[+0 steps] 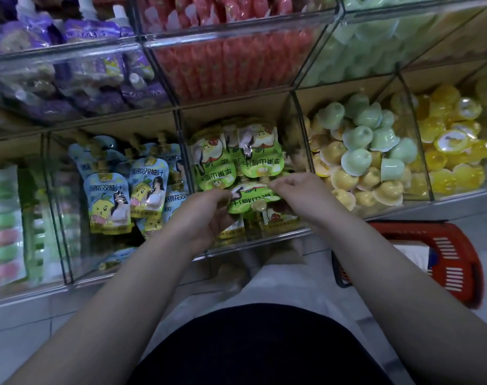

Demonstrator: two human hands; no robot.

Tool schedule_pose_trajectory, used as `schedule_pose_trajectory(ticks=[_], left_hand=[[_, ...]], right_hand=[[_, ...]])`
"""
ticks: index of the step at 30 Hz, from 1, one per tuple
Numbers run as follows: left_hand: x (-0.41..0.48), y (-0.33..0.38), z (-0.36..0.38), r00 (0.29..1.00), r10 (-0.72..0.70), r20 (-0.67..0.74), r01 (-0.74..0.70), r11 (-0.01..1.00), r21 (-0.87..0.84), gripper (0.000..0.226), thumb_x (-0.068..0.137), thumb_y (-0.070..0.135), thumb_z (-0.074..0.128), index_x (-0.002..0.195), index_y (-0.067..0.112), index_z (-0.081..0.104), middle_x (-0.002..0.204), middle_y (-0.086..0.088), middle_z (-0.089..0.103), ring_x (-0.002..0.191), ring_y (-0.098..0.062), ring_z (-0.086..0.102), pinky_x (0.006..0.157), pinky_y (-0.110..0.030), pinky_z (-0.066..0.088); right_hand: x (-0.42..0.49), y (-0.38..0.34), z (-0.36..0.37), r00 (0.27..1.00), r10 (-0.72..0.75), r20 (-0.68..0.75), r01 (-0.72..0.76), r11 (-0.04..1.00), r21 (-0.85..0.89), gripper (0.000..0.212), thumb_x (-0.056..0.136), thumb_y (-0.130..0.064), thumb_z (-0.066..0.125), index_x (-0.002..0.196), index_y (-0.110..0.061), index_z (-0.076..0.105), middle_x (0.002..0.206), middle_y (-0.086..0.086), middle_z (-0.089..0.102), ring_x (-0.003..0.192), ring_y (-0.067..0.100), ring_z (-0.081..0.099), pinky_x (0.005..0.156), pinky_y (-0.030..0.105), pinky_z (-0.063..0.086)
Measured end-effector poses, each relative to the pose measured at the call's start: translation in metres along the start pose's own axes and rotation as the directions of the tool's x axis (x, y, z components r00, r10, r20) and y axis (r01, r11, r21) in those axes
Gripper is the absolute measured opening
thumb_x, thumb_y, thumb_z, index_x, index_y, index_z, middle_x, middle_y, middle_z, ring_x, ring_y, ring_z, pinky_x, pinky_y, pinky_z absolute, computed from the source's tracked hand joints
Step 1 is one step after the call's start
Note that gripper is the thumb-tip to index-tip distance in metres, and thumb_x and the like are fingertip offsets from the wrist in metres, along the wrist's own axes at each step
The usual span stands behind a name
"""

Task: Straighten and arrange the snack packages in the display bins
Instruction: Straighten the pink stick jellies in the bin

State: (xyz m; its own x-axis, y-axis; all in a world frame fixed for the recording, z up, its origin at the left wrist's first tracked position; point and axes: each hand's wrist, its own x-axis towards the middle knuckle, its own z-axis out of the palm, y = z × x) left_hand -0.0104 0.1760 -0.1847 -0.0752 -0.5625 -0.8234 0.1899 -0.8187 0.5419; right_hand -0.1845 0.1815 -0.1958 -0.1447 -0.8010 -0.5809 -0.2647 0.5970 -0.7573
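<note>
Left hand (pixel 206 215) and right hand (pixel 300 195) each pinch an edge of a green pouch (pixel 253 197), at the front of the middle clear bin (pixel 286 236). Step looks like seating it. Next: square it with the stacked pouches (pixel 261 154) behind. Red basket (pixel 445 254) on the pale floor (pixel 14 343), right.

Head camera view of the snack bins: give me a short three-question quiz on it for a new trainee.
1. True or false: the left hand and the right hand both grip the same green pouch.
2. Which goods are stocked just left of that pouch? A blue pouches; B canned drinks; C bread loaves.
3. Fill in: the basket on the floor is ____ in colour.
Key: 1 true; 2 A; 3 red.
</note>
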Motion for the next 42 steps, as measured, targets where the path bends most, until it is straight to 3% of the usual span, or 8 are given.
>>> schedule_pose_trajectory(ticks=[2,5,10,15,21,25,33,42], left_hand=[[0.008,-0.008,-0.008,0.998,-0.057,-0.036,0.055,0.998,-0.031,0.016,0.099,0.01,0.048,0.106,0.0,0.059,0.084,-0.007,0.066,0.057,-0.012,0.066,0.045,-0.018,0.052],[0.02,-0.017,-0.02,0.991,-0.115,-0.076,0.107,0.989,-0.104,0.018,0.099,0.006,0.045,0.108,-0.005,0.057,0.094,-0.015,0.061,0.074,-0.022,0.068,0.047,-0.022,0.055],[0.033,-0.027,-0.028,0.978,-0.188,-0.09,0.176,0.977,-0.123,0.015,0.099,0.001,0.043,0.1,-0.001,0.058,0.101,-0.017,0.063,0.073,-0.02,0.07,0.052,-0.022,0.058],[0.041,-0.032,-0.028,0.978,-0.181,-0.102,0.17,0.98,-0.108,0.022,0.102,0.006,0.036,0.099,0.003,0.057,0.107,-0.014,0.064,0.085,-0.02,0.066,0.071,-0.028,0.056],[0.041,-0.029,-0.021,0.98,-0.201,-0.011,0.201,0.979,-0.031,0.032,0.105,0.023,0.036,0.127,0.013,0.057,0.116,-0.007,0.062,0.088,-0.013,0.059,0.084,-0.029,0.045],[0.04,-0.025,-0.016,0.978,-0.189,0.082,0.187,0.982,0.032,0.032,0.106,0.02,0.031,0.128,0.01,0.051,0.131,-0.008,0.054,0.137,-0.021,0.04,0.117,-0.037,0.022],[0.053,-0.04,-0.021,0.985,-0.148,0.091,0.141,0.987,0.08,0.049,0.105,0.022,0.032,0.151,0.003,0.028,0.161,-0.006,0.026,0.149,-0.019,0.021,0.121,-0.038,0.013],[0.047,-0.043,-0.015,0.993,-0.027,0.113,0.023,0.999,0.044,0.052,0.107,0.031,0.026,0.154,0.01,0.022,0.162,0.001,0.022,0.149,-0.015,0.018,0.122,-0.039,0.011]], right_hand=[[0.004,0.006,0.006,0.994,0.105,0.032,-0.107,0.992,0.071,0.02,0.099,-0.01,0.053,0.094,-0.012,0.072,0.123,0.007,0.063,0.104,0.025,0.064,0.058,0.017,0.057],[0.013,0.017,0.015,0.965,0.248,0.082,-0.257,0.957,0.133,0.021,0.097,0.001,0.052,0.092,-0.008,0.07,0.132,0.016,0.057,0.116,0.035,0.06,0.057,0.02,0.058],[0.026,0.033,0.022,0.926,0.332,0.179,-0.359,0.922,0.146,0.026,0.094,0.014,0.044,0.103,0.001,0.065,0.119,0.025,0.06,0.074,0.022,0.071,0.058,0.018,0.058],[0.036,0.034,0.022,0.935,0.292,0.202,-0.309,0.949,0.057,0.006,0.093,0.002,0.06,0.093,0.002,0.066,0.086,0.02,0.071,0.065,0.014,0.07,0.063,0.02,0.06],[0.048,0.041,0.034,0.937,0.316,0.146,-0.307,0.948,-0.082,0.019,0.094,-0.011,0.065,0.085,0.005,0.066,0.069,0.015,0.068,0.045,0.009,0.064,0.044,0.017,0.052],[0.063,0.055,0.045,0.958,0.288,0.02,-0.285,0.955,-0.079,0.023,0.097,-0.017,0.062,0.092,0.005,0.066,0.071,0.015,0.069,0.049,0.016,0.066,0.051,0.025,0.058],[0.064,0.083,0.057,0.979,0.138,-0.152,-0.151,0.986,-0.075,0.028,0.095,-0.026,0.064,0.078,-0.004,0.068,0.066,0.009,0.071,0.059,0.021,0.071,0.071,0.046,0.061],[0.05,0.076,0.042,0.998,0.033,-0.05,-0.029,0.997,0.066,0.014,0.1,-0.02,0.055,0.09,-0.015,0.064,0.088,0.008,0.072,0.08,0.017,0.071,0.076,0.026,0.059]])
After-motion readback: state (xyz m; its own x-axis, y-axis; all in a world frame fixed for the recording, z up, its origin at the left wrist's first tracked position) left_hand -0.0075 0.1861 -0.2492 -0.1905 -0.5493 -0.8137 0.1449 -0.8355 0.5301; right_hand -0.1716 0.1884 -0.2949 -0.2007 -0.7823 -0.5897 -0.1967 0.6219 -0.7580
